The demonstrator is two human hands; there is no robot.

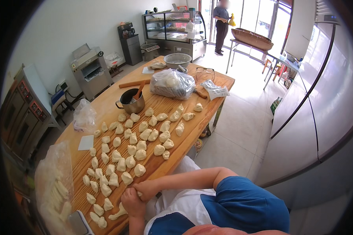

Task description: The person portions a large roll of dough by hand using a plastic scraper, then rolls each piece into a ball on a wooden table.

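Observation:
My left hand (pixel 133 202) is closed around a strip of pale dough (pixel 118 212), whose tail rests on the wooden table (pixel 161 166) at its near edge. Pressed close against it, my right hand (pixel 148 189) grips the dough's other end; a bit of dough (pixel 139 194) shows between the two hands. Fingers hide most of the held part. Many small dough pieces lie spread over the table, among them a dough piece (pixel 126 178) just beyond my hands and a dough piece (pixel 108 204) to their left.
A steel pot (pixel 131 107) holds a brush (pixel 138 92). Behind lie a rolling pin (pixel 134 83), a filled plastic bag (pixel 172 85) and a metal basin (pixel 178 60). A dough-filled plastic bag (pixel 54 188) and a grey device (pixel 78 223) sit left. A person (pixel 220 28) stands by the doorway.

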